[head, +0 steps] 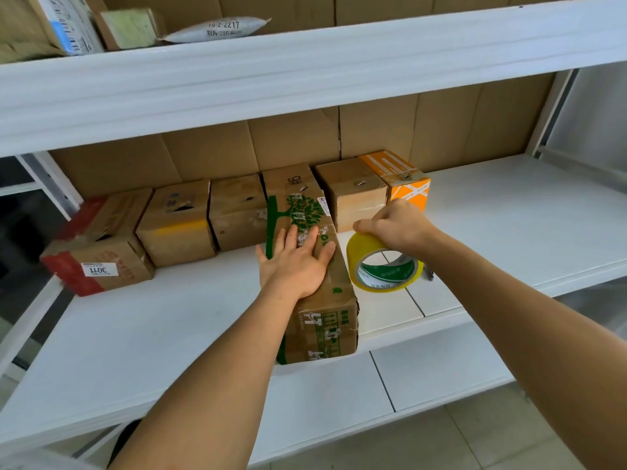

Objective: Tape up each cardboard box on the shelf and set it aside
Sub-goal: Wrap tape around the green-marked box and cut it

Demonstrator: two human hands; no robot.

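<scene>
Head view: six boxes on the white shelf (509, 225). Five sit in a row against the cardboard backing: red box (98, 245) at far left, then brown box (176, 222), third box (237, 212), fourth box (353, 195), and orange box (403, 178) at the right end. The sixth, the long box (315, 276) with green print, lies lengthwise from the row out to the shelf's front edge, between the third and fourth boxes.

One tape roll (383, 262), yellow, stands tilted on the shelf just right of the long box. A small dark object (429, 274) lies by the roll, too small to identify.

Left hand (295, 262) lies flat on top of the long box, fingers (307, 237) straight and slightly spread, palm pressing down; nothing gripped. Right hand (400, 225) is above the roll, fingers curled, thumb and fingertips pinching its top rim.

Upper shelf (305, 72) carries one grey mailer bag (217, 30), one small carton (129, 27) and one labelled parcel (64, 23) at left, partly cut off.
</scene>
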